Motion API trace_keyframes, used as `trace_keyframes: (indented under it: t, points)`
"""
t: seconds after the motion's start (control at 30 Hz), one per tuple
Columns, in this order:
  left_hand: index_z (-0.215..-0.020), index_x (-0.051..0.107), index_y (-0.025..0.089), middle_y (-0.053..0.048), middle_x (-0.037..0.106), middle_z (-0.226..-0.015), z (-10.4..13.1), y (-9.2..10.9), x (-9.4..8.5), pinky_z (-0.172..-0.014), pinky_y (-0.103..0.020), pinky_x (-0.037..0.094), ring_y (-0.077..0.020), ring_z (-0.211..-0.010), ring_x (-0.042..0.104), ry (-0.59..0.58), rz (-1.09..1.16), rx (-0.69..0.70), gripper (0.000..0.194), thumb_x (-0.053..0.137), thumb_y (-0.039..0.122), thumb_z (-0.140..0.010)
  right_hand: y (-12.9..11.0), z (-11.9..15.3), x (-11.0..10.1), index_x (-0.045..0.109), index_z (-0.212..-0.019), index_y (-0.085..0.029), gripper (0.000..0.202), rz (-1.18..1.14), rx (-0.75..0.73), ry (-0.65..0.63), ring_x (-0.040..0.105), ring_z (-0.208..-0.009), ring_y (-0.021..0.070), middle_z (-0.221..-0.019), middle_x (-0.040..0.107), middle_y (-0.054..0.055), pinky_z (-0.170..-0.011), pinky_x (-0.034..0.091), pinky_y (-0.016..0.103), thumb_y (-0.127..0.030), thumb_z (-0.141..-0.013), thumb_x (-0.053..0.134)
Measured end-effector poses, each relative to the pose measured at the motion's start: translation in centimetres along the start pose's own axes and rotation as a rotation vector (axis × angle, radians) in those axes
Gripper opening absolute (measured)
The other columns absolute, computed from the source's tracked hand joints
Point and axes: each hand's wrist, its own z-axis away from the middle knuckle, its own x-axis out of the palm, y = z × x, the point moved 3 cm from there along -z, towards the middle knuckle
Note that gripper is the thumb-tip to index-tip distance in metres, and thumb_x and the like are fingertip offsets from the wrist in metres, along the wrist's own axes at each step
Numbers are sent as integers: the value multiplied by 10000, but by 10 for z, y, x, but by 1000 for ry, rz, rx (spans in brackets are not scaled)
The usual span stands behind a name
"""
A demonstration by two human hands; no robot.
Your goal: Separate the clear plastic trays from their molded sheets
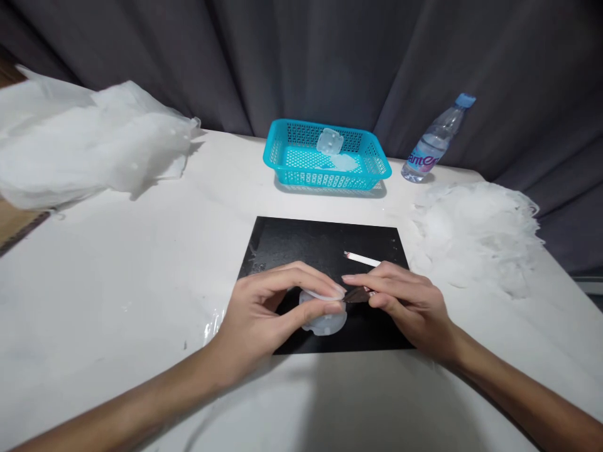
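One each: board (325, 245), basket (330, 178), bottle (429, 149), stick (362, 258), dark tool (357, 295). Two white heaps (89, 141). At least three translucent pieces (326, 324).

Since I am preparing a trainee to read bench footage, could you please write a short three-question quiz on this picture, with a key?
1. Which container stands just right of the turquoise perforated plastic basket?

2. True or false: the left hand touches the translucent white rounded plastic piece over the black rectangular mat.

3. Fill in: the dark, pointed tool is held in the person's ______.

Key:
1. A clear plastic bottle with a blue cap.
2. True.
3. Right hand.
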Motion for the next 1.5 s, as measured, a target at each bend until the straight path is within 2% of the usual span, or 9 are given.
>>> trace_keyframes:
  t: [0.1,0.37,0.57,0.8,1.03,1.17,1.3,1.5]
  points:
    - [-826,822,193,-59,834,-863,-1,-2,0,-766,-285,671,-203,-810,803,14,40,-57,44,854,171,-847,0,1,0,737,-1345,-266,309,14,-3,-6,718,-842,163,-944,789,49,-777,624,313,-279,-1078,582]
    - [-841,836,209,-68,838,-946,-2,-2,0,-860,-324,673,-208,-892,807,-6,41,-74,46,830,179,-875,-2,3,-1,727,-1358,-251,319,-3,-2,29,714,-904,145,-1042,797,47,-839,608,286,-234,-1063,606]
    - [-837,847,229,-62,808,-938,-5,-4,-1,-796,-290,663,-183,-862,778,3,16,-34,36,867,200,-842,-5,2,0,728,-1352,-218,320,-7,-12,30,702,-904,136,-1036,788,47,-833,593,267,-200,-1051,622]
    - [-844,853,230,-41,798,-863,-4,-8,-2,-718,-245,636,-157,-799,752,3,123,-109,87,855,143,-841,-6,2,0,722,-1356,-198,326,22,-5,28,700,-902,137,-989,780,46,-828,584,265,-178,-1048,620]
    - [-832,866,256,-19,795,-853,-4,-9,-1,-759,-193,607,-127,-800,739,14,152,-187,144,867,113,-815,-4,6,2,717,-1368,-223,347,-9,32,28,693,-907,132,-992,764,32,-834,591,261,-158,-1040,624]
    - [-819,866,267,-2,798,-847,-4,-8,0,-751,-168,595,-110,-789,735,11,167,-186,172,862,95,-812,-4,7,3,708,-1382,-238,364,-9,61,19,684,-925,129,-1032,758,32,-848,587,261,-148,-1040,621]
    - [-823,866,271,9,803,-845,-3,-8,0,-741,-152,591,-100,-782,736,16,156,-172,193,856,79,-814,-3,7,3,701,-1391,-250,375,-10,76,14,674,-898,123,-968,738,15,-835,585,260,-143,-1041,617]
    - [-853,866,263,0,806,-869,-1,-8,-2,-757,-173,601,-113,-803,749,15,109,-129,173,862,93,-821,-1,6,4,709,-1380,-253,370,-34,68,4,674,-897,116,-972,733,12,-838,585,254,-140,-1037,626]
